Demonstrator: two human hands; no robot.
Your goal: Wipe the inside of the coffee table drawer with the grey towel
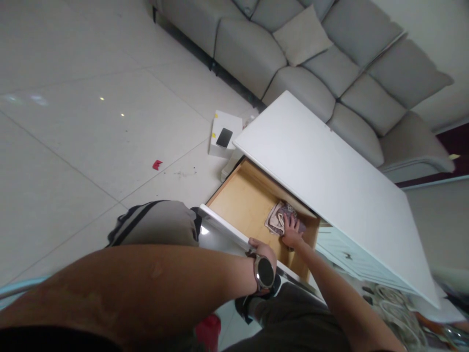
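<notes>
A wooden drawer [238, 200] stands pulled out from a white table [322, 161]. Inside it, toward the right end, lies a folded patterned cloth [274, 218]. My right hand [292, 232] rests on this cloth with its fingers spread. At the drawer's white front edge is my left hand [264, 252], with a watch on the wrist. Its fingers curl over the edge and are partly hidden behind it.
A white box [229, 122] with a dark picture sits on the floor [73, 146] beyond the drawer's left end. A small red scrap [157, 165] lies nearby. Behind the table stands a grey sofa [249, 49]. Another drawer front [344, 254] is closed at the right.
</notes>
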